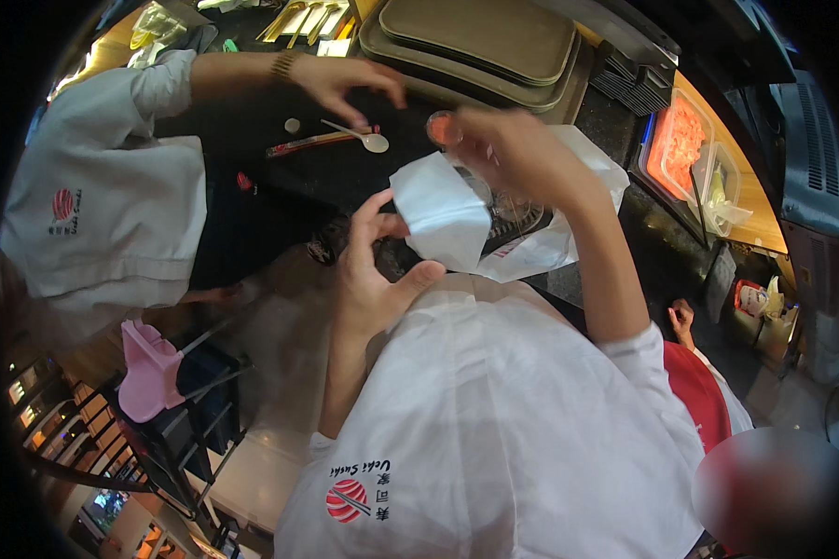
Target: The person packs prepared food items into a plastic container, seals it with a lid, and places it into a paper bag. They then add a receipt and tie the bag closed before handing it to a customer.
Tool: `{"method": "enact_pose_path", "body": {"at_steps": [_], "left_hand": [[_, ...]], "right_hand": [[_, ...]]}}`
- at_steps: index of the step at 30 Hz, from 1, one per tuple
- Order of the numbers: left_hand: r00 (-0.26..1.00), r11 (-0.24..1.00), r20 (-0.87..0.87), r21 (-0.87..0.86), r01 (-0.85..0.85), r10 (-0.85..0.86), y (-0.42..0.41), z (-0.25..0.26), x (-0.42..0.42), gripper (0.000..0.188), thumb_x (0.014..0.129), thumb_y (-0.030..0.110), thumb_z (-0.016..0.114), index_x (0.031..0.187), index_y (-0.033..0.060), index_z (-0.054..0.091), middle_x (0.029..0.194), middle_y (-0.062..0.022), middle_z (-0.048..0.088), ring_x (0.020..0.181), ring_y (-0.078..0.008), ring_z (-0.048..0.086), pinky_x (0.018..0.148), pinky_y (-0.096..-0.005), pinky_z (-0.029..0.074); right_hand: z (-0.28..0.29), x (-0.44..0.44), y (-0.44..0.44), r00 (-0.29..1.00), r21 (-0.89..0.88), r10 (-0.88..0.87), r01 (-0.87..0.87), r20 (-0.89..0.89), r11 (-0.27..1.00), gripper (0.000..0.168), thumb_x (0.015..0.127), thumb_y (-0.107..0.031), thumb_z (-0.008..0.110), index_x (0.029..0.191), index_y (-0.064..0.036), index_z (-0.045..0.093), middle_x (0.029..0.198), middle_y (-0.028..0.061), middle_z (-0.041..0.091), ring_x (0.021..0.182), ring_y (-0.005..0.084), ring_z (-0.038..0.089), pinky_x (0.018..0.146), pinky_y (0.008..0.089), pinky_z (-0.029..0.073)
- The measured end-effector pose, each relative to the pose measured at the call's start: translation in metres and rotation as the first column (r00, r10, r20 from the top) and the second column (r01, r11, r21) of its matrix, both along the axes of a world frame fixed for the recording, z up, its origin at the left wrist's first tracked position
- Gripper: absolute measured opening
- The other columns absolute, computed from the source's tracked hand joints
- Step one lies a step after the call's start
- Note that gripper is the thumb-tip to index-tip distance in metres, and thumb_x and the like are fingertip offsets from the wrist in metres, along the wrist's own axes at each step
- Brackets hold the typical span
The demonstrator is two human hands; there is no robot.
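Observation:
A white paper bag (444,213) lies tilted before me on the dark counter, its mouth spread apart. My left hand (381,269) holds the bag's near left side, fingers against the paper and thumb below. Inside the bag, clear plastic containers (517,213) show partly. My right hand (524,157), blurred by motion, is above the bag. At its fingertips is a small round clear cup with orange contents (441,128). Left of the cup lie a white plastic spoon (374,142), a paper-sleeved chopstick packet (300,145) and a small white round thing (292,126).
A co-worker's hand (346,80) reaches over the spoon from the left. Stacked brown trays (479,35) stand at the back. To the right are a plastic tub of orange food (682,143) and black containers (633,80). Another person's hand (682,318) shows at right.

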State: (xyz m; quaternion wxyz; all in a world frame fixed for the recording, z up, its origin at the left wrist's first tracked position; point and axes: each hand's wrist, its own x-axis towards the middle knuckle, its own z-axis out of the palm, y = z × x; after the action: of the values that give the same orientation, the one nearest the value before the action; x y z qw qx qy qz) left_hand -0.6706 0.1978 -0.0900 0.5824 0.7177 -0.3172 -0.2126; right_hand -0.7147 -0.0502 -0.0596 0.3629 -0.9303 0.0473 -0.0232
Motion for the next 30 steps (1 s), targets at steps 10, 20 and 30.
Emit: {"method": "enact_pose_path", "body": {"at_steps": [10,20,30], "left_hand": [[0.853,0.96,-0.497,-0.28,0.013,-0.156,-0.022,-0.01,-0.017,0.031,0.089,0.017,0.07,0.109,0.0075,0.047,0.096,-0.008,0.062,0.095,-0.0147,0.063,0.077,-0.0279,0.052],[0.702,0.776,-0.57,0.167,0.608,-0.427,-0.058,-0.001,0.001,0.062,0.084,0.041,0.075,0.125,0.0005,0.051,0.087,-0.0055,0.068,0.08,-0.0078,0.062,0.065,-0.0242,0.048],[0.772,0.837,-0.489,-0.538,0.099,-0.405,-0.043,-0.028,0.005,0.074,0.082,0.011,0.066,0.146,-0.0027,0.033,0.148,-0.0244,0.036,0.137,-0.029,0.037,0.111,-0.0427,0.034]], "right_hand": [[-0.13,0.1,-0.01,0.9,-0.518,-0.043,-0.21,-0.433,0.829,0.063,0.074,-0.025,0.073,0.133,-0.014,0.052,0.122,0.0205,0.057,0.107,0.0387,0.061,0.089,0.0468,0.052],[-0.058,0.074,-0.035,0.964,-0.302,0.041,-0.123,-0.264,0.945,0.035,0.076,-0.017,0.068,0.108,-0.007,0.059,0.101,0.0138,0.061,0.096,0.0334,0.062,0.083,0.0431,0.051],[0.024,-0.057,-0.022,0.721,-0.051,0.226,-0.34,-0.655,0.939,0.034,0.077,-0.02,0.068,0.108,-0.008,0.059,0.092,0.0126,0.063,0.087,0.032,0.064,0.079,0.0403,0.05]]}}
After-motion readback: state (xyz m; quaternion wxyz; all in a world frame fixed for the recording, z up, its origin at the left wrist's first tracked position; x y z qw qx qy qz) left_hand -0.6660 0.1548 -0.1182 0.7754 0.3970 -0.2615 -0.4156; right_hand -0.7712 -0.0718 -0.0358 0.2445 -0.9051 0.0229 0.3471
